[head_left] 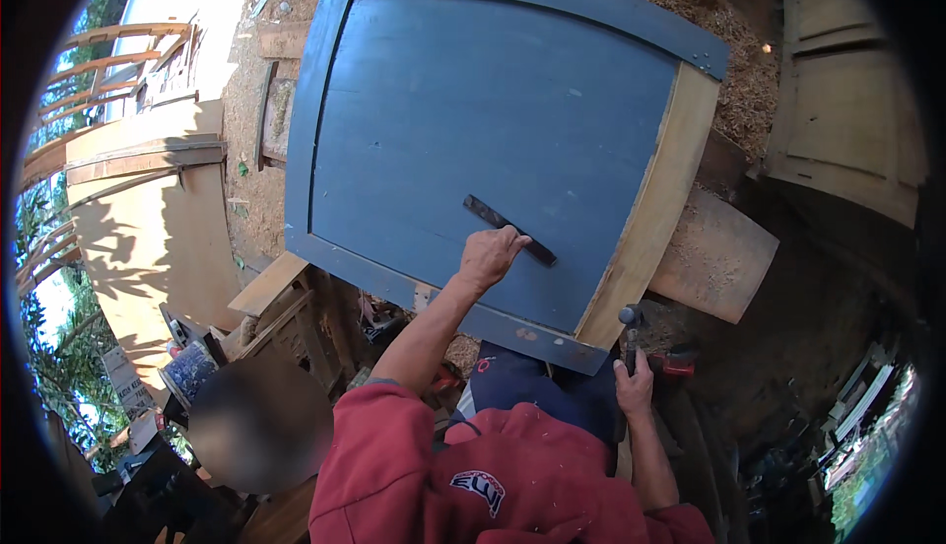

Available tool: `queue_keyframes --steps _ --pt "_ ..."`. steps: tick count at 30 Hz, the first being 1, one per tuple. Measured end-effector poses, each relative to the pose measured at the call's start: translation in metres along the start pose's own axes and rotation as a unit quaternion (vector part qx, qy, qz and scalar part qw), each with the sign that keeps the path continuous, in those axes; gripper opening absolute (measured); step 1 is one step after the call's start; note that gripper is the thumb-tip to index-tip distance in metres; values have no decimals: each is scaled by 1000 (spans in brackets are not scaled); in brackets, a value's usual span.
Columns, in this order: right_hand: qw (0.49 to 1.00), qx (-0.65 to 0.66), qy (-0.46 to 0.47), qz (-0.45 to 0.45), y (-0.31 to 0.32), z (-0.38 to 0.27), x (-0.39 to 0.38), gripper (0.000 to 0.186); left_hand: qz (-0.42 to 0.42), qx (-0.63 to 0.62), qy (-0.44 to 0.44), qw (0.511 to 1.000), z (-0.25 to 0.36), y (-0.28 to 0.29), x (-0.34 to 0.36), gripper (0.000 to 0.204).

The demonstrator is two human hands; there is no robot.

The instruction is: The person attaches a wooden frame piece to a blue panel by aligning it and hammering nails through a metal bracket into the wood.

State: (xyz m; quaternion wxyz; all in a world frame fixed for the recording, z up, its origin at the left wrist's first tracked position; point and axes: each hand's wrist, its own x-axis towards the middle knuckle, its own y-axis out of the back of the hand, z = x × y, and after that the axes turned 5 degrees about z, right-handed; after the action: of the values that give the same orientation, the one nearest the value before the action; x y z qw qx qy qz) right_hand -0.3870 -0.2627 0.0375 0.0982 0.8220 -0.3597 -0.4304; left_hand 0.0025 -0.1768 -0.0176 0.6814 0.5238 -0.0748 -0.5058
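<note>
A large blue framed panel (490, 130) lies in front of me, with a bare pale wood strip (645, 204) along its right side. My left hand (488, 258) is closed on a flat dark bar (479, 210), held at a slant over the lower middle of the panel. My right hand (633, 381), by the panel's lower right corner, is closed round the handle of a hammer (629, 317), its head upward.
Plywood boards (148, 238) and slatted timber (113, 46) lie at left. A wooden door panel (847, 101) is at upper right, a loose board (709, 258) beside the blue panel. Red tool (678, 365) sits right of my hand. A blurred round shape (258, 424) fills lower left.
</note>
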Motion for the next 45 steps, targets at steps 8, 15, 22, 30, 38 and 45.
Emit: queue_keyframes --steps 8,15,22,30,38,45 --pt "997 -12 -41 69 63 16 -2 40 36 211 -268 939 3 -8 24 43" --pt "991 -1 -62 121 61 47 1 45 -13 236 -297 925 -3 -8 13 26" --pt "993 62 -62 78 41 50 4 50 -141 243 -317 906 15 -2 26 13" --pt "993 88 -47 65 56 51 28 49 -2 -60 -128 990 101 -20 105 30" --pt "963 194 -115 150 84 54 73 25 159 4 -461 873 342 -45 295 30" --pt "927 292 -168 167 110 36 106 37 248 -66 -421 870 393 -83 394 20"
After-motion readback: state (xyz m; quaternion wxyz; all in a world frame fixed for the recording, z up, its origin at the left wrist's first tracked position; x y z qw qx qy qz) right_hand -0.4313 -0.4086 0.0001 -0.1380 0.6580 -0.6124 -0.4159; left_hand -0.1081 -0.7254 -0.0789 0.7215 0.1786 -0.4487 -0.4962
